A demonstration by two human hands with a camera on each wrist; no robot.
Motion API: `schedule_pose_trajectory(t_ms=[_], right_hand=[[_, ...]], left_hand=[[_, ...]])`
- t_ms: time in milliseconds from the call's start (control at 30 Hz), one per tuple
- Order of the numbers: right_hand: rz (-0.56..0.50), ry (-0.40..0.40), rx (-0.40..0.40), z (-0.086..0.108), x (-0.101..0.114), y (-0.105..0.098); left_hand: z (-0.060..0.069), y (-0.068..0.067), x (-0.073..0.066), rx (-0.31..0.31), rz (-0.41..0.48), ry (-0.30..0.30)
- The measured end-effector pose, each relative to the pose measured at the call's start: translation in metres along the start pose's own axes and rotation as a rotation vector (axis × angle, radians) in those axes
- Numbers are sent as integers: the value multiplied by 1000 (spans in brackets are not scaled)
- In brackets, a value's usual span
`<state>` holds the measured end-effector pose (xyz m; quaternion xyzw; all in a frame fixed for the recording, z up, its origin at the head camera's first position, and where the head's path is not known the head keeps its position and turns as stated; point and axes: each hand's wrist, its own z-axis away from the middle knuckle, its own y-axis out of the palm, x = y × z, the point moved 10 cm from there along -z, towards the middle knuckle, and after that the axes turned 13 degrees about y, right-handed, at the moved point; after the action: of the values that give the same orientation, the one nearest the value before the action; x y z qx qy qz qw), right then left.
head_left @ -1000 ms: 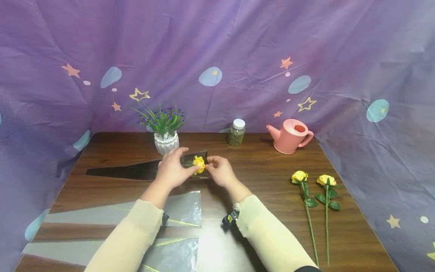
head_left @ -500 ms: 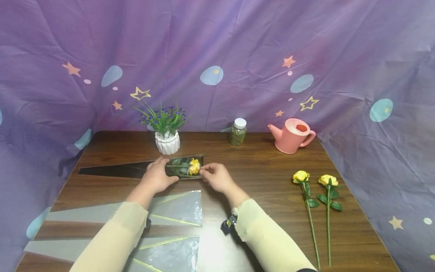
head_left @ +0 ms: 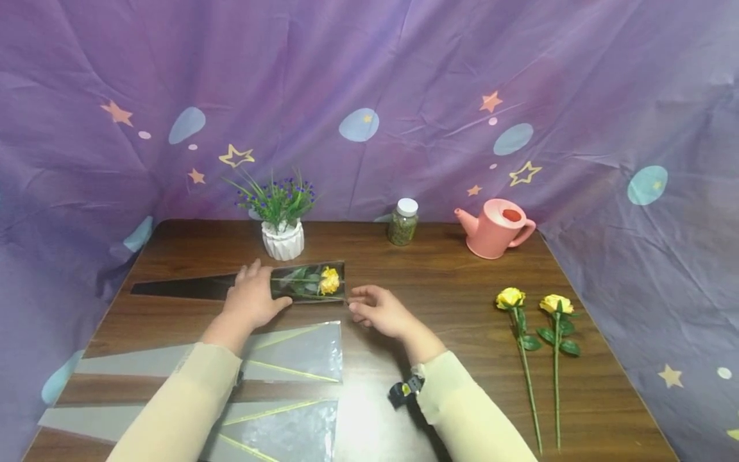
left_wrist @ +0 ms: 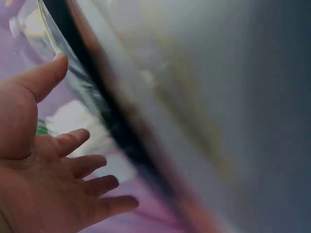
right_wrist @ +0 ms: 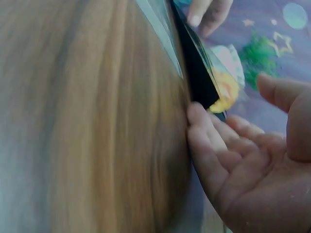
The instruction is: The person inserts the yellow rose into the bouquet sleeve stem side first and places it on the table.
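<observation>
the yellow artificial rose (head_left: 330,280) is lying inside the black-backed flower sleeve (head_left: 185,287), centre left of the frame, its bloom facing right and sitting just inside the wide end. the left hand (head_left: 252,296) is lying across the sleeve's middle, fingers straight and spread, thumb standing apart; how hard it is pressing, i cannot tell. the right hand (head_left: 381,312) is hovering by the wide end's lower corner, fingers loosely bent, thumb apart in its wrist view, pinching nothing; whether a fingertip is touching the film, i cannot tell. since the bloom is sitting so near that end, a fingertip snagging the film could be creasing it or skewing the rose. too heavy a left palm could be flattening the leaves, while too light a one could be letting the slick sleeve slide. the white ribbed pot (head_left: 283,241) is standing just above that hand, so a careless lift could be nudging it. lower left, the left forearm (head_left: 179,404) is stretching over two clear flower sleeves (head_left: 320,353) (head_left: 312,427), and its cuff could be dragging them askew.
</observation>
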<state>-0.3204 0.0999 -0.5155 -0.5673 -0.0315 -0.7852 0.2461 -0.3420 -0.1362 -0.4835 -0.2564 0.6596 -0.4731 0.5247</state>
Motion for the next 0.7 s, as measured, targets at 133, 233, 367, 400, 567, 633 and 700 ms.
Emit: schedule_pose_trajectory(t_ms=[133, 233, 367, 400, 567, 633, 700], right_hand=[[-82, 39, 76, 9, -14, -6], [-114, 41, 105, 11, -20, -9], [-126, 31, 123, 14, -19, -7], [-126, 29, 122, 14, -19, -6], [-116, 26, 83, 18, -18, -3], [-104, 28, 55, 20, -18, -2], [-68, 48, 18, 22, -21, -2]], left_hand=[[10, -3, -44, -49, -74, 144], [22, 14, -77, 20, -103, 250], [39, 42, -98, 132, -141, 317], [41, 47, -99, 148, -144, 320], [45, 57, -102, 169, -161, 322], [44, 57, -103, 166, -167, 322], [43, 58, -104, 166, -173, 321]])
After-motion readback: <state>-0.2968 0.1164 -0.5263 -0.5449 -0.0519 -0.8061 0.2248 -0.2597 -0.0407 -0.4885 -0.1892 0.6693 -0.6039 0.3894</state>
